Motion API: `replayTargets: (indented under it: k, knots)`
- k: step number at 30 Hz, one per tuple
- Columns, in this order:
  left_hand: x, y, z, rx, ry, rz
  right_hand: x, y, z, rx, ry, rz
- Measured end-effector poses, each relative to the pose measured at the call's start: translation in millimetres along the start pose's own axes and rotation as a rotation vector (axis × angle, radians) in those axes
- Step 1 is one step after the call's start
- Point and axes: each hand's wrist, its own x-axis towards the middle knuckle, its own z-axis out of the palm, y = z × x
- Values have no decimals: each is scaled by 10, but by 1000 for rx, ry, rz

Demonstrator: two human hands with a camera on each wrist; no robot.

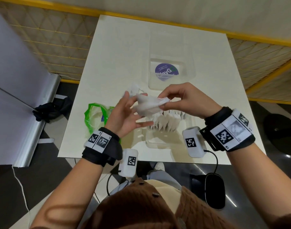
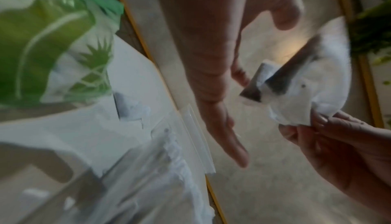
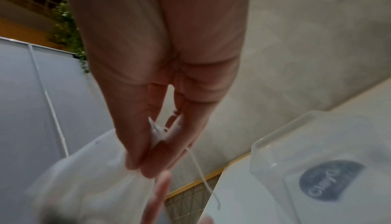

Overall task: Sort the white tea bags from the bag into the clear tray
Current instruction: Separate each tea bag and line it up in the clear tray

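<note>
My right hand pinches a small bunch of white tea bags in the air above the table's middle. The same pinch shows in the right wrist view, where my right hand grips a tea bag and a thread hangs down. My left hand lies open, palm up, beside and under the bunch, its fingers straight. The clear tray stands near the front edge, with several white tea bags upright in it. The green-printed bag lies to the left.
A second clear container with a purple round sticker lies farther back on the white table. A few loose tea bags rest behind my left hand. Yellow mesh fencing surrounds the table.
</note>
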Motion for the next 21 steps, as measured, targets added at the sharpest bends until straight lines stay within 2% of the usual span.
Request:
replayTargets:
  k: [2,4,10,16,18,21]
  knots:
    - [0,0,85,-117,-30,-114,-5,-43,-1,-85,51,-87]
    - [7,0,165,-160,-40,-159,-19,-68,9,-129,81,-167]
    - [21,-32,151,-214,-56,-5,-38,23,3,-308,198,-327]
    - [-21,-16,267,-69,55,3,-52,65,7,-419,236,-459]
    - [-15,-20,271,-10,70,35,-56,87,12,-422,220,-450]
    - [-7,-17,251,72,85,89,-98,60,-8,-278,175,-234]
